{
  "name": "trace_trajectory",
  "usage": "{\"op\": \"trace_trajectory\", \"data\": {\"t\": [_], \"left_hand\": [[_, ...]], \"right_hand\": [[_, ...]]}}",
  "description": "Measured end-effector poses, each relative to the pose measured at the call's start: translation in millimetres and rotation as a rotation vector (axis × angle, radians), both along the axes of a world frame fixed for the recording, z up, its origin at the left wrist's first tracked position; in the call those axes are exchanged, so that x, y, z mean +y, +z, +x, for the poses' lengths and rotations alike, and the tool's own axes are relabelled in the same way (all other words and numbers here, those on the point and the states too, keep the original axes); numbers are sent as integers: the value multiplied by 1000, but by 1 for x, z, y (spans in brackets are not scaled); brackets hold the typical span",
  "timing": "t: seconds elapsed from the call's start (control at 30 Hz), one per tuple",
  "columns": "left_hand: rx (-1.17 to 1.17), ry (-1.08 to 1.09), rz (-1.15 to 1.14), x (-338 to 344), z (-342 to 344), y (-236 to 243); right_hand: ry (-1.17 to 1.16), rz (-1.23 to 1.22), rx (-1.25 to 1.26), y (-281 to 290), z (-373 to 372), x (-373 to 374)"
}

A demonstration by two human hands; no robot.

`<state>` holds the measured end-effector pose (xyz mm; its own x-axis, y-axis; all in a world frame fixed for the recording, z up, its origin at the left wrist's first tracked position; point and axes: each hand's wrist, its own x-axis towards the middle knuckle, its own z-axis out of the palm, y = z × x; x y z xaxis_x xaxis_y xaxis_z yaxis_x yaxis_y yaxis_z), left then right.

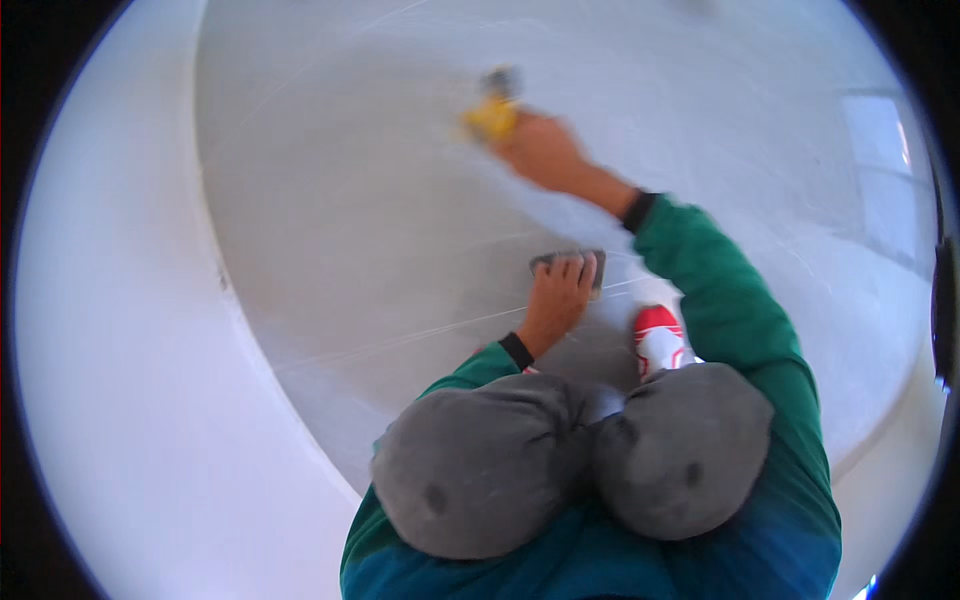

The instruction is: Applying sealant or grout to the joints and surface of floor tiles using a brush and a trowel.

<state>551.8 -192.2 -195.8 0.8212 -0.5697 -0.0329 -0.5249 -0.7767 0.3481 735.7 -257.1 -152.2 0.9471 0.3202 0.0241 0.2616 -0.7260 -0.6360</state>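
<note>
Head view — what is your right grip (pixel 545 150) on?

Closed around a yellow tool (pixel 490 118) with a grey end, blurred, out ahead of you against the grey floor (pixel 330 230); whether it touches, I cannot tell.

And your left grip (pixel 560 298)?

Clamped on a dark flat piece (pixel 600 268) — nearer your body, fingers across it. Right of that is your red-and-white shoe (pixel 657 335); your grey-trousered knees (pixel 480 465) come nearer still, and a white wall (pixel 120 350) curves along your left.
</note>
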Motion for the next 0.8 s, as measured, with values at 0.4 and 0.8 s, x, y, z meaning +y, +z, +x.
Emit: {"op": "trace_trajectory", "data": {"t": [0.4,0.8], "left_hand": [[-453,623,246,279,122,10],[-411,725,483,392,219,-121]], "right_hand": [[-557,127,120,45,-108,-102],[-702,-54,-4,27,-107,-118]]}}
